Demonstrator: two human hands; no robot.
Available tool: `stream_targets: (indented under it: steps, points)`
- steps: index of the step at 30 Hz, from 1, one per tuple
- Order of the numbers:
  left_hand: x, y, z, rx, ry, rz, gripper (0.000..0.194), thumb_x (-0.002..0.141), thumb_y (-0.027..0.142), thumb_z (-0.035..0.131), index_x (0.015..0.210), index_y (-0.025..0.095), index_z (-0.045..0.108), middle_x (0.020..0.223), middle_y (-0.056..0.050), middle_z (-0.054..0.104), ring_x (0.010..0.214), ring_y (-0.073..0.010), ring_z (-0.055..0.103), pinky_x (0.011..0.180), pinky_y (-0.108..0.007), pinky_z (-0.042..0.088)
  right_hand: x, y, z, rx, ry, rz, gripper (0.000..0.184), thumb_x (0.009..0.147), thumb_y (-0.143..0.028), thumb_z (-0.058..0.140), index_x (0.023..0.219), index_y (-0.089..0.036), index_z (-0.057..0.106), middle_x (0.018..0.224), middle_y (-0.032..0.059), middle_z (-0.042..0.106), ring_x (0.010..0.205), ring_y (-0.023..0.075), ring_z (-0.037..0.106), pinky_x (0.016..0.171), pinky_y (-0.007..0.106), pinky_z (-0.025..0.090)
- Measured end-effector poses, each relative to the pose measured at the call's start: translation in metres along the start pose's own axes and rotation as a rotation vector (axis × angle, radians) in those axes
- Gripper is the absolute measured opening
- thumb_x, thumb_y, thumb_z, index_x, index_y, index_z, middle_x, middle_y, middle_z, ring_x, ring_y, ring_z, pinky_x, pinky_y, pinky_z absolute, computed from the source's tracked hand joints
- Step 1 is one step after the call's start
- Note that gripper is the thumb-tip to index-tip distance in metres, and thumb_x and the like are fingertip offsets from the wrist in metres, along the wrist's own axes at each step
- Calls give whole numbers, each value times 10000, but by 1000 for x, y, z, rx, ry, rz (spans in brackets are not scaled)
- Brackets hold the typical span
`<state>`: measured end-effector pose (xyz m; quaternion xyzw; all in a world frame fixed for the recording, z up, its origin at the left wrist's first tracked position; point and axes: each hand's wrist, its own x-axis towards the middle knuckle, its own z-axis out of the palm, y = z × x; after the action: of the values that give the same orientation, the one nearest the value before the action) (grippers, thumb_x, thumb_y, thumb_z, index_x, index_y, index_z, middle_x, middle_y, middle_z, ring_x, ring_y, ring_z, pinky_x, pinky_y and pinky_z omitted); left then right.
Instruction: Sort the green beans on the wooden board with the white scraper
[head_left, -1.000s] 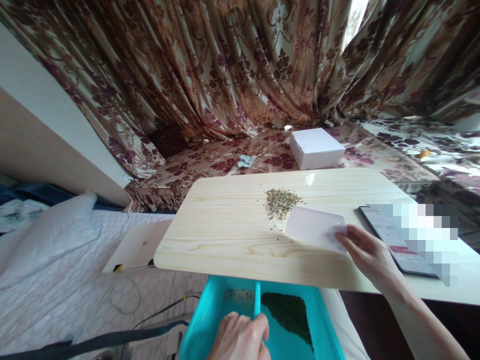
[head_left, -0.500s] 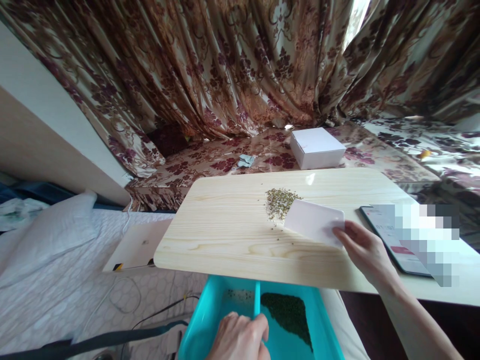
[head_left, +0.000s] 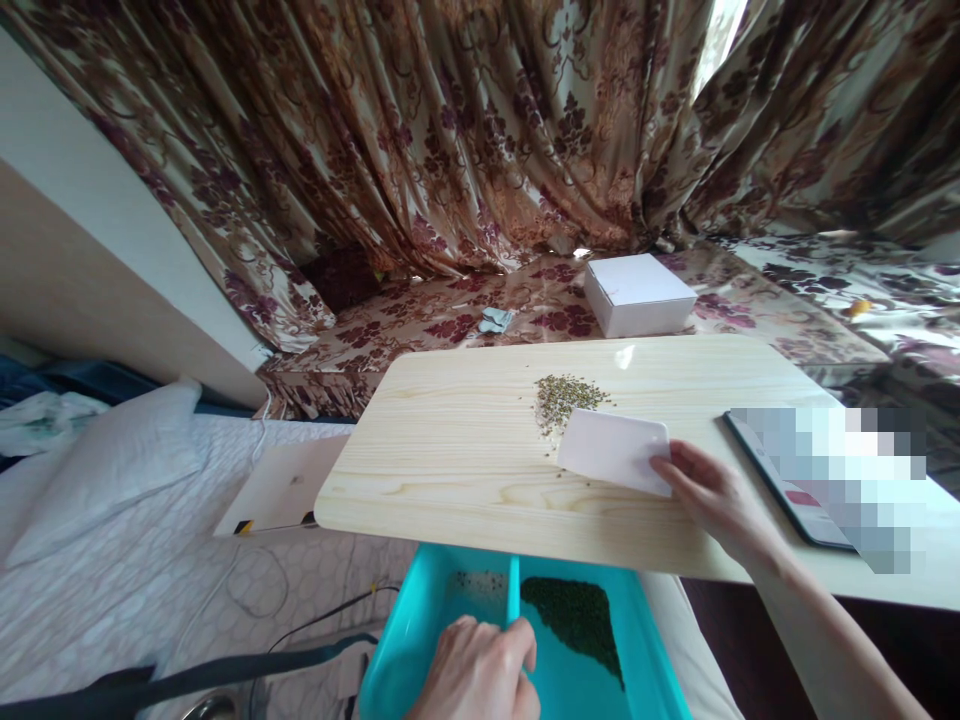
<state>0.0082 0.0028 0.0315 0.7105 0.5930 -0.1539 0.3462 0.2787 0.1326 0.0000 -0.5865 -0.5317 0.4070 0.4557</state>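
Observation:
My right hand (head_left: 709, 490) pinches the right end of a white rectangular card or thin sheet (head_left: 619, 445), which lies low over the wooden tabletop. The card's far left edge meets a loose pile of small greenish-brown seeds or beans (head_left: 568, 398), and a few stray ones lie around it. Below the table's near edge, my left hand (head_left: 480, 668) is closed at the middle divider of a turquoise two-part tray (head_left: 394, 625); its fingertips are mostly hidden. Dark green grains (head_left: 581, 615) fill part of the right compartment. A few small bits lie in the left one.
A phone or tablet (head_left: 787, 495), partly blurred out, lies right of my right hand on the wooden table (head_left: 420, 440). Behind the table, a white box (head_left: 641, 295) and a small pale cloth (head_left: 496, 320) sit on a patterned ledge. A bed with a pillow (head_left: 112, 460) is at left.
My right hand and the card have shifted slightly left, and the card's far edge sits a little nearer to me. My left hand stays at the tray's divider.

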Motion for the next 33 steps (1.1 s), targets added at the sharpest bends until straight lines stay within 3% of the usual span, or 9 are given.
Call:
stream_targets:
  steps: [8,14,16,20,22,33]
  points:
    - [-3,-1,0,-51,45,5,323,798,157,385,1013,246,608,949,-55,648,983,-247,558,893,-370,406,-20,1,3,45,-221,-15,351,677,-540,718,743,-200,660,707,36,697,677,200,635,587,267,521]
    - [-4,-2,2,-63,69,16,315,813,163,371,1002,245,610,933,-55,646,965,-246,561,876,-375,412,-42,-6,-1,56,-446,78,343,746,-507,678,865,-185,694,781,55,729,716,213,666,595,270,546]
    - [-3,-1,2,-65,60,13,316,812,163,375,1003,246,612,933,-54,648,963,-245,562,876,-374,412,-40,-8,-3,46,-370,55,368,712,-531,700,850,-190,698,771,63,733,721,224,672,604,280,554]
    - [-1,-2,2,-57,58,9,319,802,154,388,1006,247,615,946,-52,652,971,-243,563,882,-368,410,-23,-9,-3,36,-1,-38,336,650,-525,732,786,-222,683,765,59,735,714,224,675,630,292,555]
    - [0,-4,3,-52,67,10,325,794,145,389,1003,248,616,943,-50,653,969,-240,565,881,-364,410,-14,-9,1,33,95,-44,268,666,-477,717,783,-241,670,781,52,739,718,222,680,646,298,555]
    - [2,-7,3,-42,29,-15,321,782,156,403,1006,247,614,951,-53,656,976,-244,565,889,-365,406,1,2,14,-12,115,-38,206,679,-419,655,760,-234,618,755,41,735,743,233,699,650,320,554]
